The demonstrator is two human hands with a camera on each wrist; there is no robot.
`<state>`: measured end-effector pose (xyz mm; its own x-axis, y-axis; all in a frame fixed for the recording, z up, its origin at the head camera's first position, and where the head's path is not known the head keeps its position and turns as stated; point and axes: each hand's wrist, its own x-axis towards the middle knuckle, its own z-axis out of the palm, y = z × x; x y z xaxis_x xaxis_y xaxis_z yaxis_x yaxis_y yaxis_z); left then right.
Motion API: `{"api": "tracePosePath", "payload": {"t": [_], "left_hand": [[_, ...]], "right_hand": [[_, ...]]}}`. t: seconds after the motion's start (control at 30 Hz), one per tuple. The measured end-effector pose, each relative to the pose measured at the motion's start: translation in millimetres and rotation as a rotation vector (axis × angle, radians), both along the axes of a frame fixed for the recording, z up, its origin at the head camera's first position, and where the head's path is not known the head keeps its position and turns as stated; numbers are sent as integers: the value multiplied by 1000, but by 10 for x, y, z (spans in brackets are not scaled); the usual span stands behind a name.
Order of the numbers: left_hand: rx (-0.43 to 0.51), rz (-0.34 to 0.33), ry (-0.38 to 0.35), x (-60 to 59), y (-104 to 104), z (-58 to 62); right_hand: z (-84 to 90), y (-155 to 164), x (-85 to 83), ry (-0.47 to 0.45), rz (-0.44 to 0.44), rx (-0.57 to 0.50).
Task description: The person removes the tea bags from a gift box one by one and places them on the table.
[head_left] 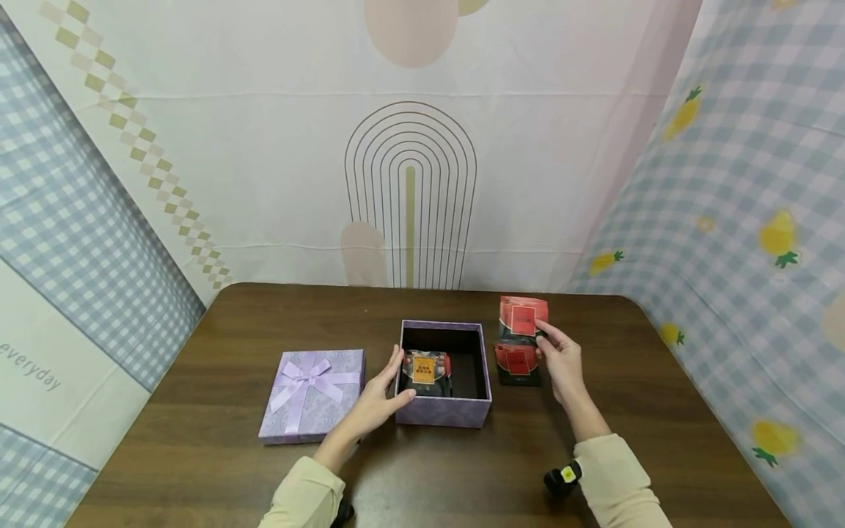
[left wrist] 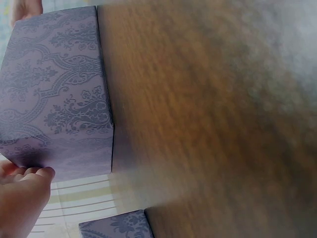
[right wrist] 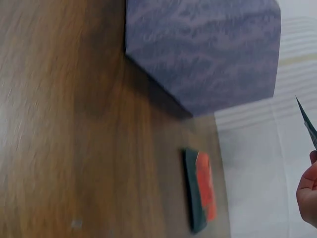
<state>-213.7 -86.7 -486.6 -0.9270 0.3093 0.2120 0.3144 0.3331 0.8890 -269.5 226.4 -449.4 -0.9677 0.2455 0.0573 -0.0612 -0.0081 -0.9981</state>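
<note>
So far, one dark orange-labelled packet (head_left: 428, 372) lies inside the open lilac patterned cardboard box (head_left: 444, 413). Left hand (head_left: 383, 396) rests flat-fingered against the box; right hand (head_left: 561, 361) pinches a red-labelled packet (head_left: 523, 318) beside it. Another red packet (head_left: 518, 363) waits on the dark wooden counter (head_left: 218, 345).

You face a dark wooden table (head_left: 218, 345) with rounded corners, hemmed in by hanging cloths. Straight ahead hangs a pale backdrop (head_left: 264, 147) printed with a line-drawn arch; gingham sheets flank it, the right one (head_left: 739, 242) dotted with yellow pineapples. Light falls soft and even.
</note>
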Motion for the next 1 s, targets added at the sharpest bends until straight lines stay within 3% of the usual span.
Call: {"api": "tracePosePath", "payload": {"t": [0.27, 0.5, 1.0], "left_hand": [[1, -4, 9, 6, 3, 15], [-5, -2, 17, 5, 4, 12], [5, -3, 43, 5, 7, 7]], "right_hand": [[-114, 244, -25, -56, -71, 50], [-169, 418, -32, -92, -75, 122], [-281, 759, -23, -133, -119, 153]]}}
